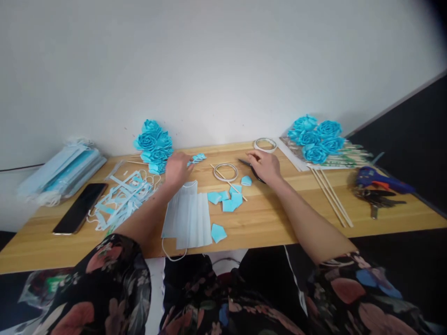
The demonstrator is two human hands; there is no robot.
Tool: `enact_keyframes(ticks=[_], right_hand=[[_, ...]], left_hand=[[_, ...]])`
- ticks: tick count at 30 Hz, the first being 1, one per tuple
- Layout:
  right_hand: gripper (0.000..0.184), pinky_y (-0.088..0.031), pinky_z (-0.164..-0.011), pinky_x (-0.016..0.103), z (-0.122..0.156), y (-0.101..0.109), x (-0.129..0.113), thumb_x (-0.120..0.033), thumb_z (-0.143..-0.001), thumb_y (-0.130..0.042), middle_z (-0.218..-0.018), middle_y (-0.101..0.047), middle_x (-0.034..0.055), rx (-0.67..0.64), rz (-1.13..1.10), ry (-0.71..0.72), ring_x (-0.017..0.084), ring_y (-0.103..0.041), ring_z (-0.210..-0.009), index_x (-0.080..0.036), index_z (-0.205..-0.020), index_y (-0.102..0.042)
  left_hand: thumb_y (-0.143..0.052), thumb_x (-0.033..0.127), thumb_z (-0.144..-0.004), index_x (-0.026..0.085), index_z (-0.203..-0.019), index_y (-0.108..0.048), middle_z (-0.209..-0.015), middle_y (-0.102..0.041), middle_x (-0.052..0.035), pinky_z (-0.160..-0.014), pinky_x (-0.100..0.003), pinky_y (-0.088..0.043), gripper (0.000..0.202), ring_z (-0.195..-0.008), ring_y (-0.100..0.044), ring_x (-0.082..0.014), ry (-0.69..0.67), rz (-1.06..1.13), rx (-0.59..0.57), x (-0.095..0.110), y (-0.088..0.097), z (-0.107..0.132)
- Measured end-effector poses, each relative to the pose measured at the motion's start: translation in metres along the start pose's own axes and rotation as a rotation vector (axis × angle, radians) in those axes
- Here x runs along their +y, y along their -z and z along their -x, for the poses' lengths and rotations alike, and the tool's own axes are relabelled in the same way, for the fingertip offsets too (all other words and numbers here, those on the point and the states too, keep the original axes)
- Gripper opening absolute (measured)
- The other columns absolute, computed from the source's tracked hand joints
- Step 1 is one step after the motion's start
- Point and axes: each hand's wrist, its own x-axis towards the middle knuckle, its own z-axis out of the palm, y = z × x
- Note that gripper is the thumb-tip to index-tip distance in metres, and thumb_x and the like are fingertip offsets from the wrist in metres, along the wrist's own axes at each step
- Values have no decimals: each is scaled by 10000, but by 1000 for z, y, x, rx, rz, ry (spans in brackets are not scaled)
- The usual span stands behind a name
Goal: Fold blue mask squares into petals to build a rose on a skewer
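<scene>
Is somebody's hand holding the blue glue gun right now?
No, the blue glue gun lies near the right end of the table, well apart from the left hand and right hand.

tabletop [258,225]: smooth wood | phone [80,208]: glossy | blue roses [153,142]: matt, papery (crinkled all over) | skewers [327,198]: bare wood

From where I stand, the left arm [146,211] slants far and rightward, the right arm [309,211] far and leftward — both bare toward their far ends. The left hand [178,167] is palm down, fingers bent; the right hand [266,165] — back upward, fingers curled — sits well apart.
</scene>
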Motion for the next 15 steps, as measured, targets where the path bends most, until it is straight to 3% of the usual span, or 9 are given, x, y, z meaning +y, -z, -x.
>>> enact_keyframes(ticks=[3, 8, 15], right_hand=[[279, -475, -756, 308, 4, 2, -1, -327, -911, -521, -973, -783, 36, -27, 16, 33, 204, -694, -851, -257, -1060, -746], [282, -479, -746, 313, 5, 6, -6, -326, -919, -514, -996, -784, 38, -39, 18, 50, 213, -700, -868, -258, -1065, -745], [269, -471, -746, 304, 7, 8, -10, -315, -921, -521, -1022, -784, 25, -40, -21, 67, 205, -706, -891, -253, -1063, -740]], left_hand=[[-572, 275, -867, 161, -1065, -692, -1055, -674, -146, -924, -413, -388, 258, -1071, -563, -318, -6, -79, -24, 6, -8, -12], [-490, 222, -884, 133, -975, -703, -1015, -664, -178, -856, -422, -370, 248, -1015, -567, -328, 10, -168, -87, 9, -16, -25], [-417, 193, -908, 103, -941, -699, -1024, -660, -201, -851, -412, -364, 298, -1011, -569, -318, 9, -151, -121, 13, -13, -26]])
